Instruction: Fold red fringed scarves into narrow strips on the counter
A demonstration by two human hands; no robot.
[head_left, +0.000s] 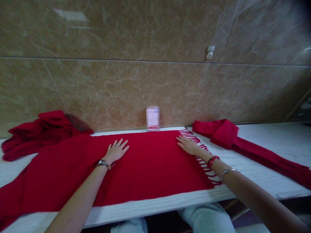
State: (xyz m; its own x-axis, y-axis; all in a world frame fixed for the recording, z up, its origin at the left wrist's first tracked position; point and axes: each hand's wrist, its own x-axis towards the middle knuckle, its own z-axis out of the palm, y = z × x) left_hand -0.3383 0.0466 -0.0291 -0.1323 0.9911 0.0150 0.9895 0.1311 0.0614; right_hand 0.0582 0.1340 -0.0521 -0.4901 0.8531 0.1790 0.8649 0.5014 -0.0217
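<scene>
A red scarf (150, 168) lies spread flat across the white table, its fringe (206, 165) pointing to the right. My left hand (117, 150) rests on the cloth with its fingers spread, left of the scarf's middle. Near the fringed end, my right hand (188, 145) lies flat on the scarf, fingers stretched out toward the left. Neither hand grips anything. The scarf's left part runs off the table's front left and up toward a crumpled heap of red cloth (43, 129).
A second red scarf (223, 132), folded into a narrow strip with a knot-like fold, lies on the right of the white table (274, 139). A phone-like card (153, 118) leans on the marbled wall (121, 87). A small white hook (210, 52) sits on the wall.
</scene>
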